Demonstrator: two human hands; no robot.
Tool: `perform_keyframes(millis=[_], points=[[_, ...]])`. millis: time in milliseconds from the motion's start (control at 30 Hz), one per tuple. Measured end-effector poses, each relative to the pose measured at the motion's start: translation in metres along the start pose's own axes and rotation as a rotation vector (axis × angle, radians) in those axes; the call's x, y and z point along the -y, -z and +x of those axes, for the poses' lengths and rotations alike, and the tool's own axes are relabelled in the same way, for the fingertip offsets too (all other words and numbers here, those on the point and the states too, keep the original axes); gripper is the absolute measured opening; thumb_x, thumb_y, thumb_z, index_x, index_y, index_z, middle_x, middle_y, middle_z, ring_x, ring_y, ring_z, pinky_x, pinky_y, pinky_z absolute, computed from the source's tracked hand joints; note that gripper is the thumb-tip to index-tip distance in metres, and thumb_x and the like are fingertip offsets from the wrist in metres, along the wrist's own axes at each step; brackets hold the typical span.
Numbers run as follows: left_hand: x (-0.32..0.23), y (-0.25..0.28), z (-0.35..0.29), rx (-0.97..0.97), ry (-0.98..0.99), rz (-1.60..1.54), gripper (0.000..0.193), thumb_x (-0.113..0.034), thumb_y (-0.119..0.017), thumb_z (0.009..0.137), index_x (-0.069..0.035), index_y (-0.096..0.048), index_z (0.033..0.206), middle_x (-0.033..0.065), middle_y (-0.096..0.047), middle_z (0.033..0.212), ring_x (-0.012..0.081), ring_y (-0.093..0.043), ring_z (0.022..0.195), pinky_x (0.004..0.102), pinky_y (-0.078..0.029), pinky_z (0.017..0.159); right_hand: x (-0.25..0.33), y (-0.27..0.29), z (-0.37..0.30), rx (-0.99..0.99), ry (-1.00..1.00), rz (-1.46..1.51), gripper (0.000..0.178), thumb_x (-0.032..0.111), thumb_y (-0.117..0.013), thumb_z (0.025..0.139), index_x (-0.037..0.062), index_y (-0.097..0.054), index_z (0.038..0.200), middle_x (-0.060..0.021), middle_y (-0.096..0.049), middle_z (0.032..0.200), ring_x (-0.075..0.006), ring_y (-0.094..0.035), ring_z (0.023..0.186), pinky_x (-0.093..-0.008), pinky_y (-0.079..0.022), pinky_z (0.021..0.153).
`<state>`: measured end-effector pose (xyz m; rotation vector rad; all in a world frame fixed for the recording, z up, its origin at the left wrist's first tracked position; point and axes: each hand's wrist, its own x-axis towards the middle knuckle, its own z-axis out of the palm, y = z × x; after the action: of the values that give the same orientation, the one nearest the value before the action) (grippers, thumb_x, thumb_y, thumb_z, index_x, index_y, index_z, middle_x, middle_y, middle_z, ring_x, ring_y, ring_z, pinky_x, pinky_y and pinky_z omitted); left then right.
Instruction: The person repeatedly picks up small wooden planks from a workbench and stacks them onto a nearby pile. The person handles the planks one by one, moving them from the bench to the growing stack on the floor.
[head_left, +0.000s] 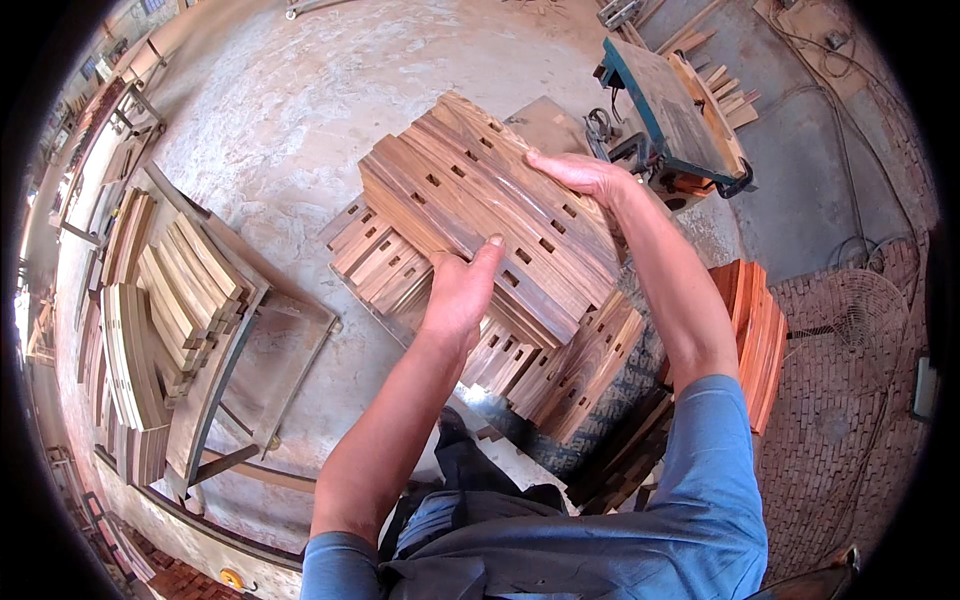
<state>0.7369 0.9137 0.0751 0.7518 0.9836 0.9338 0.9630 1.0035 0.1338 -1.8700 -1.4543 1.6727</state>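
Both my hands grip a bunch of brown wooden slats, laid side by side with small rectangular slots cut through them. My left hand holds the near left edge, its thumb on top and its fingers hidden underneath. At the far right edge, my right hand presses against the side, most of its fingers out of sight. Beneath the bunch lie more slotted wooden pieces to the left. Other slotted boards rest below it, closer to my body.
Pale curved wooden pieces are stacked on a metal-framed table at left. A teal-edged machine table stands at far right. Reddish boards and a wire fan guard are to my right, over brick paving.
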Motion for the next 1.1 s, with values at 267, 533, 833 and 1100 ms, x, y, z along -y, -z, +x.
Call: perform_keyframes(millis=[267,533,833,1100], points=[[-0.002,-0.001,-0.002,-0.049,0.029,0.039,0.062,-0.021,-0.060,0.095,0.009,-0.032,0.141,0.0203,-0.051,0.135,0.0294,-0.050,0.124,0.0410,-0.038,0.107,0.005,0.000,-0.001,-0.035,0.019,-0.151,0.080,0.066,-0.050,0.092,0.0015,-0.053,0.139,-0.0160,-0.056,0.138,-0.0251,-0.056,0.123,-0.0391,-0.044,0.104],[0.000,0.062,-0.060,0.013,-0.016,0.233,0.072,-0.031,-0.061,0.096,0.004,-0.026,0.148,0.0199,-0.047,0.142,0.0258,-0.048,0.127,0.0415,-0.042,0.102,0.010,-0.011,-0.014,-0.306,0.158,-0.571,0.082,0.069,-0.048,0.090,-0.0028,-0.061,0.127,-0.0260,-0.061,0.126,-0.0372,-0.058,0.119,-0.0420,-0.045,0.101],[0.070,0.267,-0.284,-0.322,0.203,0.275,0.046,-0.020,-0.056,0.099,0.005,-0.046,0.137,0.0144,-0.066,0.107,0.0210,-0.066,0.093,0.0323,-0.053,0.082,0.097,-0.166,-0.067,-0.824,0.673,-0.495,0.056,0.043,-0.058,0.094,0.0003,-0.057,0.131,-0.0223,-0.061,0.127,-0.0347,-0.058,0.120,-0.0400,-0.044,0.105],[0.115,0.372,-0.526,-0.756,0.138,0.727,0.033,-0.023,-0.059,0.091,0.001,-0.061,0.113,0.0205,-0.067,0.098,0.0351,-0.065,0.095,0.0412,-0.052,0.081,-0.013,-0.541,-0.110,0.033,0.705,-0.320,0.033,0.021,-0.068,0.091,-0.0013,-0.066,0.114,-0.0152,-0.066,0.112,-0.0254,-0.065,0.102,-0.0343,-0.052,0.088]])
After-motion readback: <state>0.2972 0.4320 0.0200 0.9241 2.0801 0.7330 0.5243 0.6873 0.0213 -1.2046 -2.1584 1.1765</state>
